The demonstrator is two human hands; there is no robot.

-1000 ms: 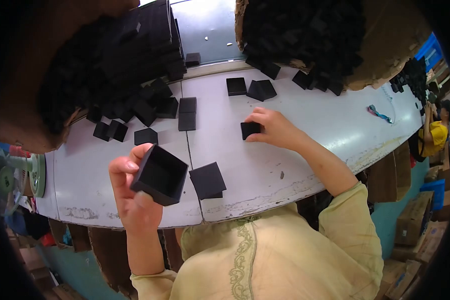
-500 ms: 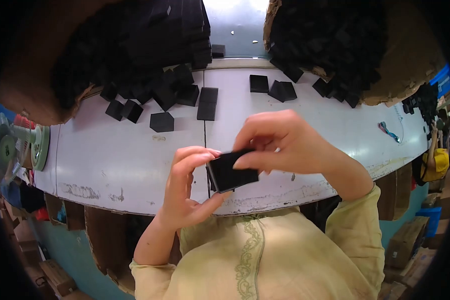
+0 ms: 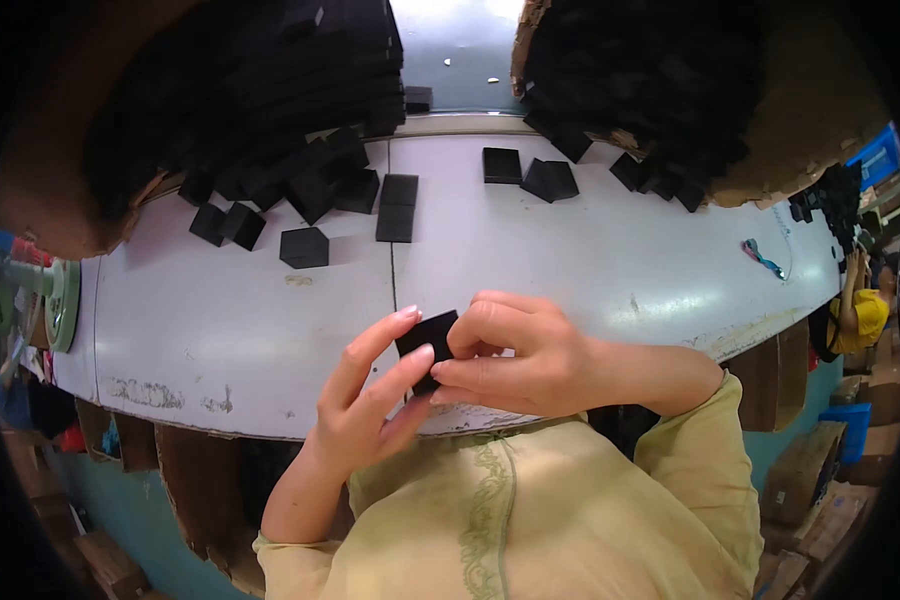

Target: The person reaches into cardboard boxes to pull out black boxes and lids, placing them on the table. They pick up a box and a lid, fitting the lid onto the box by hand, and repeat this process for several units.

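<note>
- Head view: both hands meet over the near edge of the white table (image 3: 220, 330), with a small black box (image 3: 428, 335) held between them, just above the tabletop
- The left hand (image 3: 365, 400) has its fingers stretched along the box's left side, thumb below; they press against it and are closed on it
- The right hand (image 3: 515, 355) curls over the box from the right, fingertips clamped on its top and front, so most of the box is hidden
- Whether the box is fully closed up I cannot tell; only one dark corner shows between the fingers
- By my judgement this one box is mid-way through being put together, and a great deal is left: loose black pieces (image 3: 305, 247) lie scattered on the table's far side, a flat pair (image 3: 397, 208) sits near the seam, and two more (image 3: 530, 175) lie further right
- Two big cardboard bins, the left bin (image 3: 60, 130) and the right bin (image 3: 800, 110), are heaped with black parts
- A green fan (image 3: 55, 305) stands at the left; another person (image 3: 860, 315) in yellow is at the far right
</note>
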